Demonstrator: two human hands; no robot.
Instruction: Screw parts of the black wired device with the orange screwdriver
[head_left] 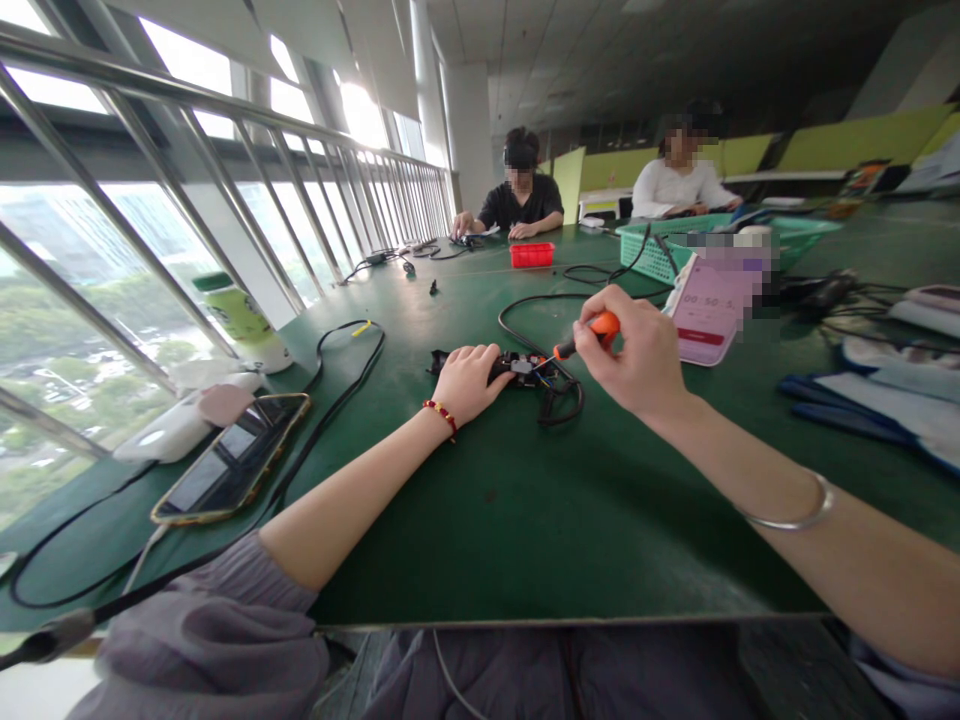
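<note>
A black elongated device (531, 368) with its inside and some coloured wires exposed lies on the green table. My left hand (469, 382) is closed around its left part and presses it down. In my right hand (631, 352) is a screwdriver (604, 326) with an orange and black handle, its thin shaft slanting down to the left. The screwdriver's tip is at the exposed right part of the device, near the wires. A black cable (564, 412) curls beside the device's right end.
A phone (232, 462), a green-capped bottle (244, 325) and cables lie left. A red box (532, 256) stands ahead, near a person in black. To the right are a green basket (651, 256), an upright phone (712, 312) and gloves (892, 400). Another person in white sits behind.
</note>
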